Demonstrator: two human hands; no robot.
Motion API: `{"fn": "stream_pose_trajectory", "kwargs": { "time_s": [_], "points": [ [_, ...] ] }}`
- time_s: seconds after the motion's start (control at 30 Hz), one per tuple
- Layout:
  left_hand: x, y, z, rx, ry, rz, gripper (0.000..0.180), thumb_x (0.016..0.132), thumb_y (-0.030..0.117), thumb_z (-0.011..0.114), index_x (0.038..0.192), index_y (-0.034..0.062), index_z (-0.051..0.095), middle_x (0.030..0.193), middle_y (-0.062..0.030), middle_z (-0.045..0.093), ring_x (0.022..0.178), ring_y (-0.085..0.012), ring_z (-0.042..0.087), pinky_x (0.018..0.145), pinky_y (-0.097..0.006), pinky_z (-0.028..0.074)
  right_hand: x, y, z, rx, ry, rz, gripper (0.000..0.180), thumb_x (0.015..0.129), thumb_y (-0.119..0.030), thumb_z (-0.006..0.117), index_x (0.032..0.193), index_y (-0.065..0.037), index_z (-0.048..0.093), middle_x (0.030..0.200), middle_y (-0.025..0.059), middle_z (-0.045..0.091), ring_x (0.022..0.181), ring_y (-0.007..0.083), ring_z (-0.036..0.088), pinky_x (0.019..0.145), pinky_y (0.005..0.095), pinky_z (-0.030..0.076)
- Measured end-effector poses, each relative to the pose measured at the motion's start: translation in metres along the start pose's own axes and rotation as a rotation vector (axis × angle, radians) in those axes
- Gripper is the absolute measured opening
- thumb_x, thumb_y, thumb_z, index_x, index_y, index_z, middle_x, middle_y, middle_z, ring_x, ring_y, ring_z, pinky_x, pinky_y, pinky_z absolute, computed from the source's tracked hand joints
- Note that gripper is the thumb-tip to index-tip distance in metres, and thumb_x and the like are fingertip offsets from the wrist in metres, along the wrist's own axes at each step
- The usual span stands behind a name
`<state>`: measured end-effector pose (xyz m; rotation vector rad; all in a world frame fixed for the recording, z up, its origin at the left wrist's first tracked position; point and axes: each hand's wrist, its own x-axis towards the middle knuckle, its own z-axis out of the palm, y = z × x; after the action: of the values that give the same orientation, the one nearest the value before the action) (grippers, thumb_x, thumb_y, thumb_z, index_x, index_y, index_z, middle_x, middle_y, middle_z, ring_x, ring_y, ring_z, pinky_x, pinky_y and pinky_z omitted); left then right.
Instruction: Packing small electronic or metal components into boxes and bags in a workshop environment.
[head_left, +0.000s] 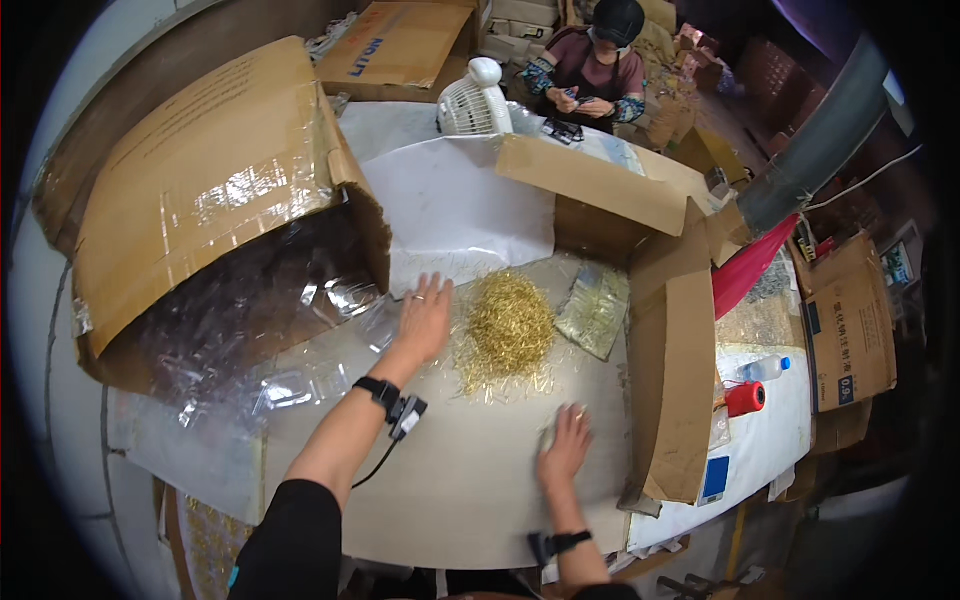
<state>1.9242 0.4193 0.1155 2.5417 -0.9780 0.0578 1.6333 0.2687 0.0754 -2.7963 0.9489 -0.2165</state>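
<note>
A heap of thin, small gold-coloured metal pieces [510, 325] lies in the middle of the table [430, 500], with loose ones scattered round its edge. My left hand [427, 318] is just left of the heap, fingers stretched out, and holds nothing that I can see. Nearer to me, below the heap's right side, my right hand [564, 448] lies palm down with its fingers extended; a few gold bits show by the fingertips. To the right of the heap rests a flat clear bag [594, 310] of similar pieces. Small clear plastic cases [286, 391] lie left of my left hand.
A large cardboard box [210, 150] on its side at the left opens toward me, full of clear plastic cases. Cardboard walls [672, 370] border the right side. Behind stand a white sheet [465, 200] and a white fan [475, 100]. A person [600, 75] works across the table.
</note>
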Motion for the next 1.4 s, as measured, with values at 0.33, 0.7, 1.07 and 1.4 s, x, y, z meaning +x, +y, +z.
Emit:
{"fn": "stream_pose_trajectory", "kwargs": {
  "time_s": [0.33, 0.7, 1.07, 1.4],
  "points": [
    [-0.092, -0.035, -0.008, 0.072, -0.209, 0.122, 0.053, 0.084, 0.026, 0.05, 0.133, 0.0103, 0.033, 0.137, -0.0155, 0.033, 0.126, -0.0358, 0.031, 0.1, -0.05, 0.028, -0.077, -0.13, -0.013, 0.35, -0.32, -0.456, 0.058, 0.07, -0.006, 0.053, 0.127, -0.005, 0.043, 0.136, 0.0183, 0.035, 0.129, 0.0359, 0.027, 0.104, 0.0522, 0.021],
    [-0.201, -0.043, -0.045, -0.242, -0.156, 0.02, 0.048, 0.079, 0.01, 0.05, 0.126, 0.0073, 0.043, 0.139, -0.016, 0.03, 0.133, -0.0275, 0.02, 0.109, -0.049, 0.012, 0.21, 0.012, 0.043, 0.64, 0.135, -0.405, 0.031, 0.084, -0.007, 0.048, 0.111, 0.007, 0.052, 0.108, 0.019, 0.056, 0.098, 0.0284, 0.055, 0.088, 0.0366, 0.044],
    [-0.259, -0.051, -0.03, -0.1, -0.013, -0.332, 0.054, 0.073, 0.002, 0.051, 0.127, 0.0047, 0.042, 0.141, -0.0155, 0.027, 0.134, -0.0276, 0.018, 0.107, -0.049, 0.015, 0.072, -0.036, -0.01, -0.371, -0.334, -0.165, 0.032, 0.085, -0.017, 0.051, 0.113, 0.0, 0.053, 0.11, 0.0164, 0.056, 0.103, 0.0257, 0.054, 0.09, 0.0392, 0.042],
    [-0.269, -0.037, -0.083, -0.01, 0.156, -0.418, 0.033, 0.076, 0.002, 0.053, 0.109, -0.0031, 0.053, 0.128, -0.02, 0.042, 0.122, -0.0342, 0.036, 0.1, -0.046, 0.029, -0.042, -0.049, -0.049, -0.06, -0.248, -0.198, 0.04, 0.064, -0.008, 0.057, 0.103, 0.0, 0.058, 0.099, 0.0157, 0.055, 0.096, 0.0325, 0.051, 0.085, 0.043, 0.042]
  ]
}}
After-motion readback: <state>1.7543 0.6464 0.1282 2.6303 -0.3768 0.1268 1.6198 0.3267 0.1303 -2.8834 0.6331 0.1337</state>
